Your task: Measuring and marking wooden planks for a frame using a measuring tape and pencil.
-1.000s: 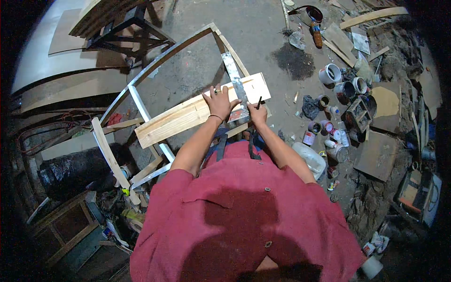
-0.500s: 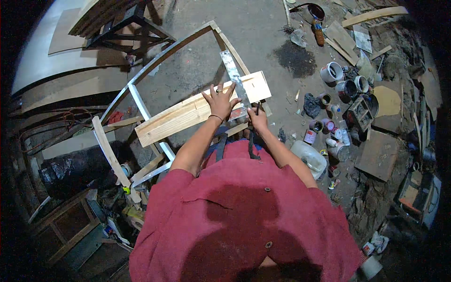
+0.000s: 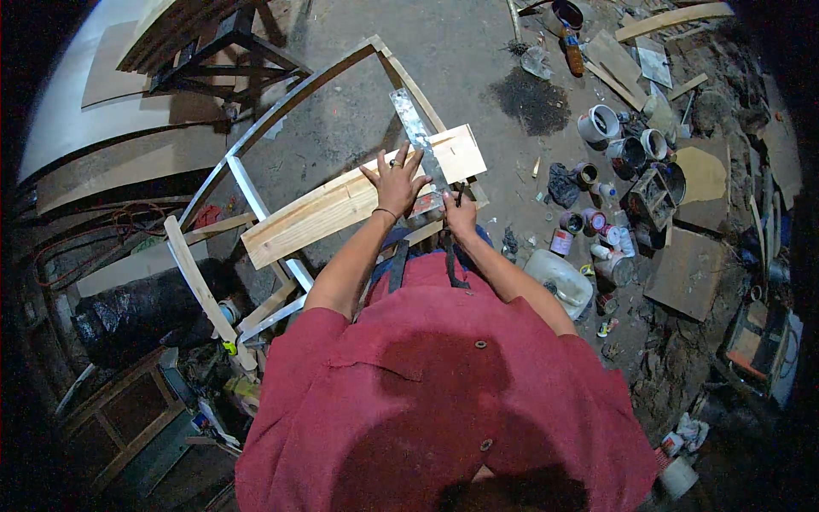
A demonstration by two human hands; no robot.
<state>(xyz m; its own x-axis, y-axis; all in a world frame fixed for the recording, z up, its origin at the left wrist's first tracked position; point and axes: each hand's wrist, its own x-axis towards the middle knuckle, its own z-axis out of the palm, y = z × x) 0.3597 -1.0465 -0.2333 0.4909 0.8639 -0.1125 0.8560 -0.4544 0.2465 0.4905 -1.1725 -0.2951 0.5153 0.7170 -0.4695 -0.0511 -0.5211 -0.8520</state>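
A pale wooden board [image 3: 294, 226] lies slanted across a wooden frame [image 3: 411, 83] with a curved side. Crossing the board is a flat, paint-specked metal straightedge [image 3: 406, 115], its far end sticking out past the board. My left hand [image 3: 395, 183] presses down with fingers spread, on the board and against the straightedge. By the straightedge's near end, my right hand [image 3: 461, 217] is closed around a thin dark marking tool [image 3: 461, 195], like a pencil or marker. Its tip is too small to make out.
Paint cans and a white bucket [image 3: 599, 125] crowd the floor at right, beside a translucent jerrycan [image 3: 559, 282]. A dark stand [image 3: 230, 64] is at the far left. A narrow curved wooden strip [image 3: 198, 277] rises near my left side.
The whole view has shifted slightly. My right hand has moved a little up and left along the straightedge's near end. My left hand keeps its place on the board.
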